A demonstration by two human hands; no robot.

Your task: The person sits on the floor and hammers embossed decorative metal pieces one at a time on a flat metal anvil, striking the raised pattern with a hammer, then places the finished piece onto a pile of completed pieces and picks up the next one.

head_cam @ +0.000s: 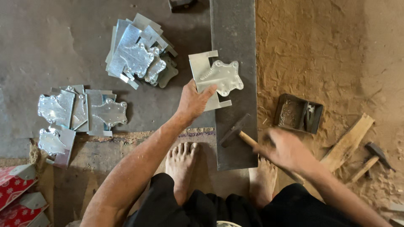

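Note:
My left hand (pixel 192 101) grips the lower left edge of a shiny sheet-metal piece (pixel 214 77) with an embossed, scalloped plate on top; it rests partly on a long dark steel bar (pixel 234 59). My right hand (pixel 286 150), blurred, is closed around the wooden handle of a hammer (pixel 235 132), whose dark head lies on the bar just below the metal piece. My two bare feet (pixel 182 162) stand at the bar's near end.
A heap of similar metal pieces (pixel 139 54) lies at upper left, with more pieces (pixel 80 111) spread to the left. A small dark metal box (pixel 298 113), a wooden plank (pixel 347 143) and a second hammer (pixel 374 156) sit on sandy ground at right. Red patterned boxes (pixel 17 193) lie at bottom left.

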